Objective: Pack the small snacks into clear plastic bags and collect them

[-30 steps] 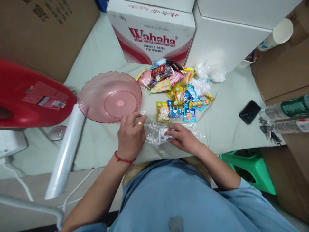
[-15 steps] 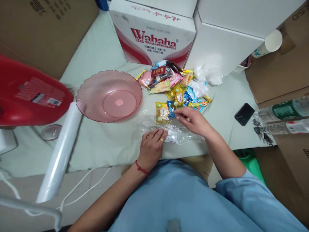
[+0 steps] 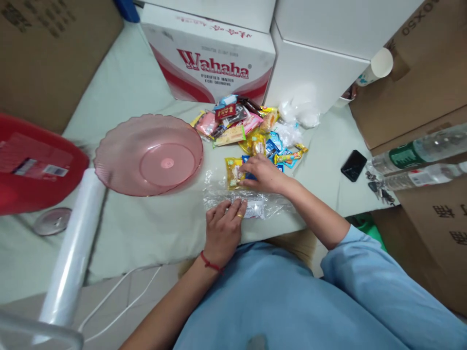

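My left hand lies palm down with its fingers stretched out, pressing the near part of a clear plastic wrap against the table. A small white printed packet shows under the film beside its fingertips. My right hand is over a yellow snack packet, thumb and forefinger apart at its right side. The blue packet next to it is mostly covered by that hand. Behind is a heap of wrapped snacks in several colours. A pink fluted plastic bowl stands to the left.
A Wahaha carton and white boxes stand behind the snacks. At right are a phone, keys and plastic bottles. A film roll and a red container are at left.
My right hand has shifted slightly left, from the blue packet onto the right side of the yellow one. My left hand stays on the plastic wrap. The whole view has turned a little.
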### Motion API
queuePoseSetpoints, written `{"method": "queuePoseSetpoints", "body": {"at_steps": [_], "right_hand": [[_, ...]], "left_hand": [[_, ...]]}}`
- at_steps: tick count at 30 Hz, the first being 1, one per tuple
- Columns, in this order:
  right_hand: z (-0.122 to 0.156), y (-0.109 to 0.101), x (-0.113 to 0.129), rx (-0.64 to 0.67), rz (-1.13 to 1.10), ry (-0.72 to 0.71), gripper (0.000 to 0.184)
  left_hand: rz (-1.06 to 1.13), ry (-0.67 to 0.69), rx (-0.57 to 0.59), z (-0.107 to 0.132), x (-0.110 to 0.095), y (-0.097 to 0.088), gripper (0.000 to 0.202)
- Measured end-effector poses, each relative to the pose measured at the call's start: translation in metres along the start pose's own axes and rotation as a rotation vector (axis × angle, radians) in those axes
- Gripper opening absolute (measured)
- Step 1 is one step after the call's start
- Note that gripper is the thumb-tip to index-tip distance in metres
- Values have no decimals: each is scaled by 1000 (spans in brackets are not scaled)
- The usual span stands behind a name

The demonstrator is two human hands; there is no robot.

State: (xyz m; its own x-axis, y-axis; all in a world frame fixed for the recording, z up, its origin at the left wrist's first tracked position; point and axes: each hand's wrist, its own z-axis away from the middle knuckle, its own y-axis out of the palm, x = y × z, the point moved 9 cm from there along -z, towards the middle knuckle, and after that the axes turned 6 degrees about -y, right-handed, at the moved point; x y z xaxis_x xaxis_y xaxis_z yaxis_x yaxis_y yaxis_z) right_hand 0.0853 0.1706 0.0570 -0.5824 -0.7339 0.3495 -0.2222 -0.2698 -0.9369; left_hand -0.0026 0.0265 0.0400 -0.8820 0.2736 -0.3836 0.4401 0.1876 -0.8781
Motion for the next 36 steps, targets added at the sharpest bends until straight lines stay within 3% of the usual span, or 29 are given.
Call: {"method": "queuePoseSetpoints", "body": {"at_steps": [4, 9, 13, 17, 23, 25, 28, 30, 32, 36], "right_hand": [[1, 2, 2, 63, 13, 4, 10], [23, -11, 43, 24, 127, -178, 17], [54, 12, 66, 165, 228, -171, 21], [75, 30, 77, 153, 202, -158, 33], [91, 40, 76, 69, 116, -132, 40], [95, 43, 74, 47, 68, -119, 44], [99, 46, 75, 24, 37, -121, 47], [98, 48, 79, 17, 60, -143, 45], [97, 47, 82, 16, 84, -164, 41], [96, 47, 78, 37, 82, -111, 43]], "left_hand": [[11, 0, 19, -1, 0, 0, 42], [-65, 28, 16, 0, -2, 0, 41], [-112, 54, -30, 3, -4, -1, 35], [-116, 61, -73, 5, -1, 0, 27], [250, 42, -23, 9, 32, -3, 35], [402, -46, -53, 11, 52, -13, 32], [561, -380, -257, 12, 93, -34, 23], [599, -587, -320, 10, 110, -35, 28], [541, -646, -239, -1, 110, -26, 44], [164, -474, 76, -17, 88, -6, 51]]}}
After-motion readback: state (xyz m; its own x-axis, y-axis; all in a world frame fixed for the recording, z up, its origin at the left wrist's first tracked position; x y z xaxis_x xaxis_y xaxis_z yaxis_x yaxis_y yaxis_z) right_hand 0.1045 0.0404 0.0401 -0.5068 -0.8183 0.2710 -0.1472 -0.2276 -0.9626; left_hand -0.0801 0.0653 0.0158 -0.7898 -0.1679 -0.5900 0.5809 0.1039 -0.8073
